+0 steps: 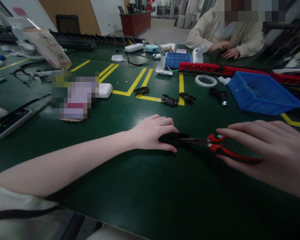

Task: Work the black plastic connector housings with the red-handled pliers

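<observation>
My left hand (156,133) is closed around a black plastic part (172,138) just above the green table (140,186). In my right hand (270,146) is a pair of needle-nose pliers (212,143) with red and black handles. The pliers' jaws point left and reach the black part. Whether the jaws grip it or only touch it I cannot tell. Beyond my hands lie three small black pieces: one at the left (141,90), one in the middle (169,99) and one at the right (187,97). Their exact kind is too small to make out.
A blue bin (262,95) and a black angled tool (218,96) lie at right, near a white tape roll (206,80). A phone (78,98) and white case (105,90) sit at left. Across the table sits a person (226,33) behind red strips (200,67).
</observation>
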Demonstrator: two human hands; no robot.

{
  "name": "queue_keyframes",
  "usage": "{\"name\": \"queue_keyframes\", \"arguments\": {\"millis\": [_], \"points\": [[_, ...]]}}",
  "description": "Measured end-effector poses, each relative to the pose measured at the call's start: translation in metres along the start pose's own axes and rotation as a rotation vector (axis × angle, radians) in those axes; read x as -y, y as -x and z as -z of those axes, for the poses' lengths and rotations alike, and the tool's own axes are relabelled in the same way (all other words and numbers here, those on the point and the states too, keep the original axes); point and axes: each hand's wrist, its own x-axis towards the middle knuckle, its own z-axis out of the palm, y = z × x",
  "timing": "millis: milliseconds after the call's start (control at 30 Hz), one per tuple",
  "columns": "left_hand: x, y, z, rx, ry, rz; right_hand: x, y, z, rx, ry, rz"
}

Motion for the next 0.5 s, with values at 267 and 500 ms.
{"name": "queue_keyframes", "arguments": {"millis": [267,500], "points": [[0.000,-0.001,0.001,0.026,0.013,0.025,-0.001,0.004,-0.006,0.028,0.071,-0.008],[-0.003,-0.001,0.003,0.011,0.010,0.032,-0.006,0.015,-0.018,0.028,-0.193,-0.181]]}}
